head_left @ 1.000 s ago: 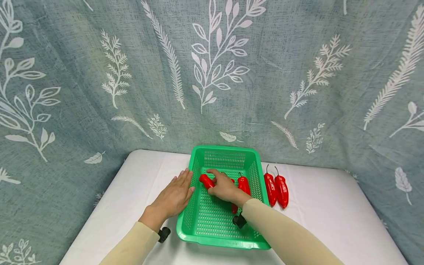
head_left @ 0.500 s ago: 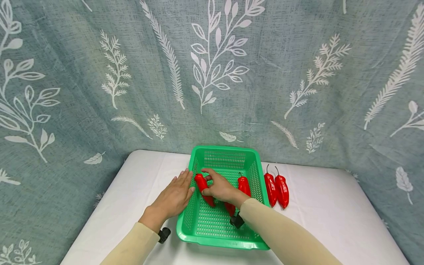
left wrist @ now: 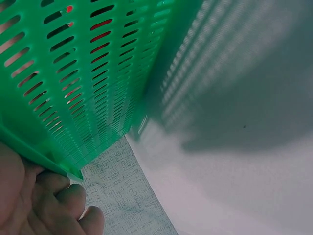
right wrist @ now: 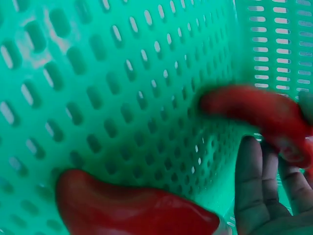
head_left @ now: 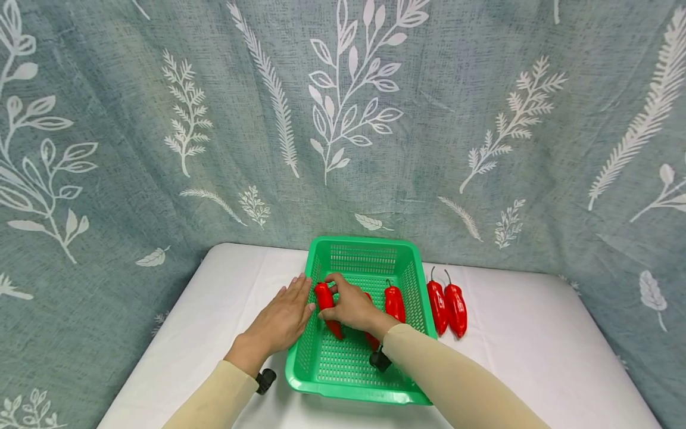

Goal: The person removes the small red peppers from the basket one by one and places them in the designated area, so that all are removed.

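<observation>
A green plastic basket point(head_left: 370, 395) with slotted walls stands on the white table. Over its left rim lies my left hand point(head_left: 283, 317), fingers straight; the left wrist view has its fingers beside the rim point(left wrist: 36, 159). Inside, toward the left wall, my right hand point(head_left: 355, 305) holds a long red chili pepper point(head_left: 324, 294) between thumb and fingers. The right wrist view shows that pepper point(right wrist: 249, 105) slightly blurred at the fingers, its tip over the perforated floor. Two more red peppers lie in the basket: one at the right point(head_left: 395, 302), another point(head_left: 371, 341) partly hidden under my right hand.
Just outside the basket's right wall, two red chili peppers point(head_left: 437, 307) point(head_left: 457, 311) lie side by side, stems pointing away. White cloth point(head_left: 541, 345) covers the table. A grey-green patterned curtain point(head_left: 429, 149) hangs behind and at the sides.
My right hand has moved left with the pepper, bringing it near the basket's left wall and more upright in view. My left hand has stayed on the rim.
</observation>
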